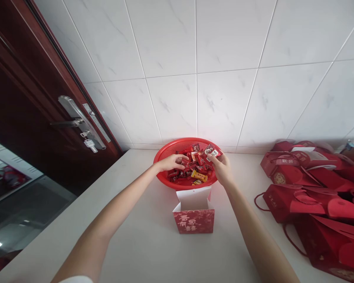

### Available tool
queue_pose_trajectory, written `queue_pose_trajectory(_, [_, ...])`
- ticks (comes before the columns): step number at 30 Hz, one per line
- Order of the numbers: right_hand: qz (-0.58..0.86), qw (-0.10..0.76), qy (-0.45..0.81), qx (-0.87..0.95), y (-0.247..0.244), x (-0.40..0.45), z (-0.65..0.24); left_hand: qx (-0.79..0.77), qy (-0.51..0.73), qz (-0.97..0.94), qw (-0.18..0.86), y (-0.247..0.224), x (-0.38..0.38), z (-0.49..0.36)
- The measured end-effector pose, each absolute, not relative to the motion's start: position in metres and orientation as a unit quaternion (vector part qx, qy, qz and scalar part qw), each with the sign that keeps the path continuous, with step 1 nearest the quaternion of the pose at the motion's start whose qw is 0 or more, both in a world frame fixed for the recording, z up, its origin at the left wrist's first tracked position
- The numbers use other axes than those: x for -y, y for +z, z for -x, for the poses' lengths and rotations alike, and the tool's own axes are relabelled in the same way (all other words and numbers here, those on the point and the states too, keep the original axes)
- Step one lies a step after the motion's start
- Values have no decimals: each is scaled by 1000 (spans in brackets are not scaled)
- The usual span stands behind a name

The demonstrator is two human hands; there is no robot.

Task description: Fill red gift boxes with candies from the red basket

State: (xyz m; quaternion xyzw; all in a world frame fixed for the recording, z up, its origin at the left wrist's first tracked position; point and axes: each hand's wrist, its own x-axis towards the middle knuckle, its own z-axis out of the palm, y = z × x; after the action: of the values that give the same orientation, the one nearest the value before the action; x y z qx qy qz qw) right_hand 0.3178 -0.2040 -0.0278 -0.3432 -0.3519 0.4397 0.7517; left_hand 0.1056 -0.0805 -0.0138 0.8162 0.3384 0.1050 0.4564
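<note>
A red plastic basket (165, 179) holds many small wrapped candies (191, 169), mostly red, with a yellow-wrapped one (199, 175) near the front. Over the left part of the pile is my left hand (174, 161), its fingers reaching among the candies and the thumb apart from them. At the basket's right rim my right hand (222, 167) is closed on red-and-white wrapped candies (212, 154), thumb on top; how many it holds I cannot tell. In front of the basket stands a red paper gift box (194, 222), upright with its top flaps raised and white inside.
Several red gift boxes with cord handles (309, 200) crowd the right side of the white table (135, 251). A tiled wall (171, 106) rises behind the basket. On the left is a dark wooden door (32, 78) with keys (90, 144) hanging from its lock.
</note>
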Motion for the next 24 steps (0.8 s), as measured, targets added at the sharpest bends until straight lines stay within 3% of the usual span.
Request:
queue_pose_trajectory(13, [356,746,440,351,-28,205,-318,-359,159,-804,447,-19,80,-107])
queue_pose_trajectory(24, [360,743,442,353,-29,204,-318,-371,107,-875,291,-13,80,-111])
